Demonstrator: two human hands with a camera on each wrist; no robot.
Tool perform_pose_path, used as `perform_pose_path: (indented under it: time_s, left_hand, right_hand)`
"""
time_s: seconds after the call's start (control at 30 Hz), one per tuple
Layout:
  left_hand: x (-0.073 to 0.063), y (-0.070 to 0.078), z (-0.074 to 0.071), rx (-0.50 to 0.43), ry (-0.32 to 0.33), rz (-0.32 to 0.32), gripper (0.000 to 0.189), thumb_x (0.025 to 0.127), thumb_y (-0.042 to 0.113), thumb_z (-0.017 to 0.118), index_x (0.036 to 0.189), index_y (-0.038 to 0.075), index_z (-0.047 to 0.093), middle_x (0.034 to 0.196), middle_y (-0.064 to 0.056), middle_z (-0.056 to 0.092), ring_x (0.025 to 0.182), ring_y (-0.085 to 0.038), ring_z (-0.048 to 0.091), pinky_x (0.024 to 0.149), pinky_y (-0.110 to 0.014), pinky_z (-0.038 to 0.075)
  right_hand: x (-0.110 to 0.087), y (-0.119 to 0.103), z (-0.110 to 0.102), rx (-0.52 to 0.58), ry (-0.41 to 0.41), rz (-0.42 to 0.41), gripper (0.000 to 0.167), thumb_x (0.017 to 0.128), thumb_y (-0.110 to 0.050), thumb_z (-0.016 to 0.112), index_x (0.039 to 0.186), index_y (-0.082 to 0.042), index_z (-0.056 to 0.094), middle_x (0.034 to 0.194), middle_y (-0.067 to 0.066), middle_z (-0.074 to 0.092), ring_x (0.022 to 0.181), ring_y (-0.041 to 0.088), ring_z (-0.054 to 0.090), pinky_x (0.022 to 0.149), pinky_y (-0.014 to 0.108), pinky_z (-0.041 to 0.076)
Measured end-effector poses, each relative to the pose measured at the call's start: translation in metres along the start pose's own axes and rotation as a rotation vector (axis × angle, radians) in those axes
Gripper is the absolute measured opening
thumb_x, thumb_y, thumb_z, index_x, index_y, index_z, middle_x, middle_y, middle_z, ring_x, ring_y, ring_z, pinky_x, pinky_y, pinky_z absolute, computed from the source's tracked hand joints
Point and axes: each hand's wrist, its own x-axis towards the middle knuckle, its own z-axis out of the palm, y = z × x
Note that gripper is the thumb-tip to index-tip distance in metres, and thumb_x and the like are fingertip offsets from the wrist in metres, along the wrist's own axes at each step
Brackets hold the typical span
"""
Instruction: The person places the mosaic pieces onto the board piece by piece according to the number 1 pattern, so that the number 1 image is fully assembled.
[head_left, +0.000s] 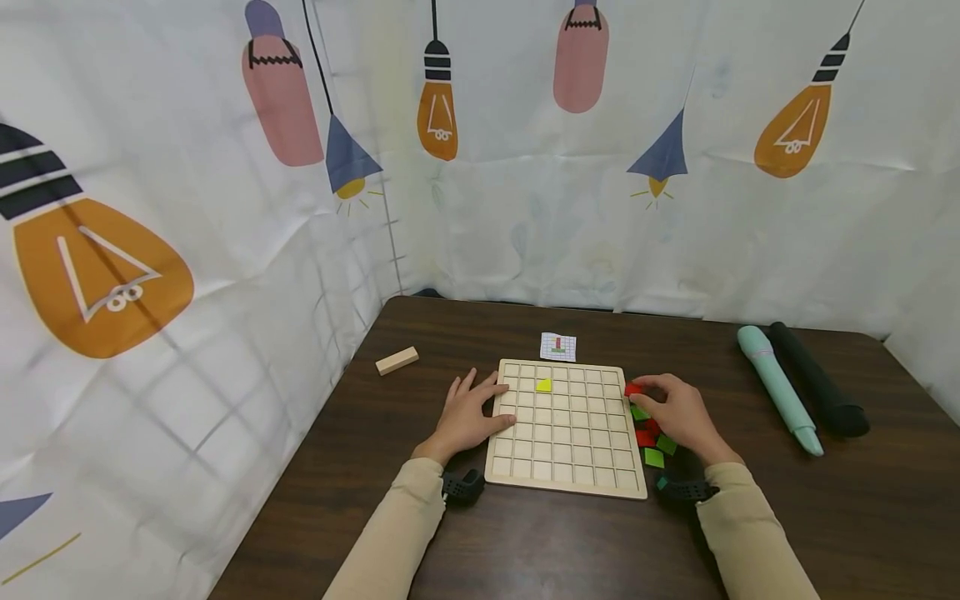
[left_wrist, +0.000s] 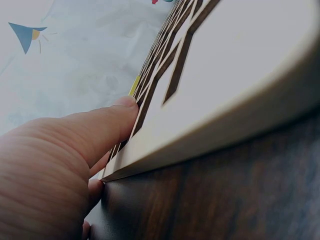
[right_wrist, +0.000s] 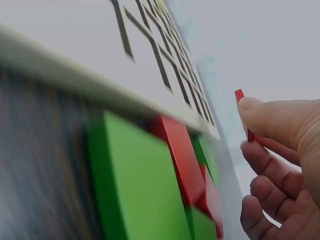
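A pale wooden grid board point(head_left: 566, 488) lies on the dark table, with one yellow tile point(head_left: 543, 385) in a cell near its far left. My left hand point(head_left: 467, 417) rests at the board's left edge; its thumb point(left_wrist: 112, 122) lies on the rim and the other fingers spread along the side. Between thumb and fingers, my right hand point(head_left: 684, 414) pinches a red tile point(right_wrist: 244, 116), raised beside the board's right edge. Below that hand lies a loose pile of red and green tiles, among them a green tile point(right_wrist: 142, 180) and a red tile point(right_wrist: 182, 155).
A small card point(head_left: 558, 347) with a printed grid pattern lies behind the board. To the far left is a wooden block point(head_left: 397, 361). A mint-green cylinder point(head_left: 780, 387) and a black cylinder point(head_left: 817, 379) lie at the right. Printed curtains stand behind the table.
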Motion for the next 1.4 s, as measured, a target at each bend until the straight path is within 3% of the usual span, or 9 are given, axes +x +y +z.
perform_pose_path:
  time_s: [0.33, 0.53, 0.63, 1.1, 1.4]
  left_hand:
    - [0.001, 0.001, -0.001, 0.002, -0.004, 0.010, 0.059, 0.090, 0.047, 0.067, 0.141, 0.021, 0.054, 0.157, -0.001, 0.033, 0.150, -0.032, 0.010, 0.120, -0.053, 0.000]
    - [0.003, 0.001, -0.001, 0.021, -0.021, 0.018, 0.059, 0.091, 0.046, 0.066, 0.143, 0.020, 0.052, 0.158, -0.002, 0.030, 0.150, -0.032, 0.008, 0.120, -0.054, -0.001]
    - [0.003, 0.000, -0.002, 0.026, -0.028, 0.019, 0.059, 0.091, 0.045, 0.066, 0.143, 0.020, 0.051, 0.159, -0.003, 0.029, 0.150, -0.032, 0.008, 0.120, -0.054, -0.002]
    - [-0.001, 0.000, -0.002, 0.007, -0.026, 0.010, 0.058, 0.091, 0.044, 0.066, 0.143, 0.020, 0.052, 0.158, -0.002, 0.029, 0.150, -0.032, 0.008, 0.120, -0.056, -0.001]
    - [-0.001, 0.002, -0.002, 0.009, -0.032, 0.020, 0.057, 0.092, 0.043, 0.065, 0.142, 0.018, 0.052, 0.158, -0.005, 0.030, 0.149, -0.034, 0.008, 0.119, -0.057, -0.001]
  right_hand:
    - [0.004, -0.021, 0.022, 0.013, -0.025, -0.036, 0.028, 0.091, -0.018, 0.071, 0.116, -0.006, 0.069, 0.105, 0.010, 0.060, 0.075, 0.021, 0.045, 0.060, 0.032, 0.039]
    - [0.007, -0.033, 0.035, 0.040, -0.023, -0.075, 0.027, 0.089, -0.020, 0.073, 0.113, -0.009, 0.070, 0.115, 0.009, 0.062, 0.094, 0.028, 0.058, 0.078, 0.043, 0.053]
    - [0.008, -0.039, 0.040, 0.061, -0.021, -0.092, 0.027, 0.089, -0.018, 0.073, 0.114, -0.008, 0.070, 0.118, 0.010, 0.062, 0.106, 0.032, 0.059, 0.087, 0.050, 0.053]
    - [0.019, -0.053, 0.064, 0.122, -0.005, -0.119, 0.028, 0.088, -0.017, 0.074, 0.115, -0.009, 0.070, 0.109, 0.008, 0.065, 0.091, 0.023, 0.063, 0.076, 0.039, 0.055]
    - [0.028, -0.057, 0.072, 0.080, -0.029, -0.082, 0.028, 0.090, -0.018, 0.072, 0.116, -0.010, 0.070, 0.112, 0.008, 0.064, 0.092, 0.023, 0.059, 0.079, 0.041, 0.053]
